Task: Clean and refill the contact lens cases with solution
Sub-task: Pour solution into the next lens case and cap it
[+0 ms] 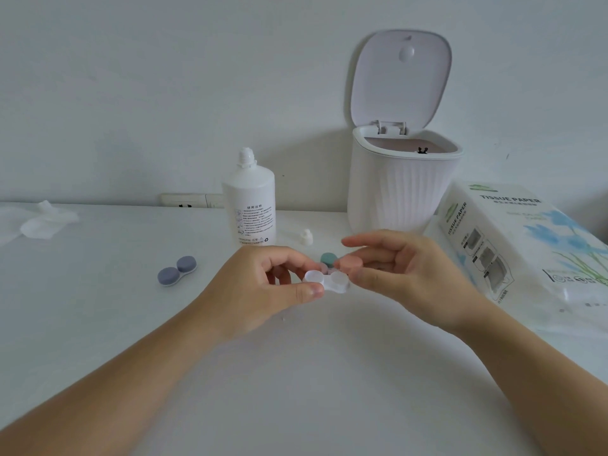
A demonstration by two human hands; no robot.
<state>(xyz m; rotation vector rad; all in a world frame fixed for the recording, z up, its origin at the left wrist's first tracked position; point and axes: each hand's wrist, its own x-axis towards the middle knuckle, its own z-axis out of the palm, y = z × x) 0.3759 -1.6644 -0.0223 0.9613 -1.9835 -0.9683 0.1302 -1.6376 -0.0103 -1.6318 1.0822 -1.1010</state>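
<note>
Head view, showing a white contact lens case (326, 282) held just above the table (296, 373) at centre, both wells uncapped and facing up. Left hand (263, 284) pinches the case's left well between thumb and curled fingers. Right hand (394, 268) holds a pink cap (349, 263) between thumb and fingers just above and beside the right well, index finger extended; whether the cap touches the well cannot be told. A green cap (328, 258) lies on the table just behind the case. Further out stand the solution bottle (250, 205), its nozzle exposed, with its small white bottle cap (306, 237) lying beside it, and a second case with blue-grey caps (177, 270) screwed on, to the left. A crumpled tissue (42, 218) lies at far left; an open-lidded white waste bin (404, 179) and a tissue paper pack (526, 245) are at right. Judged step: capping or uncapping the right well; whether the wells hold solution cannot be told. If capping, the next move calls for seating the pink cap squarely on the thread and twisting while the left hand keeps the case level.
</note>
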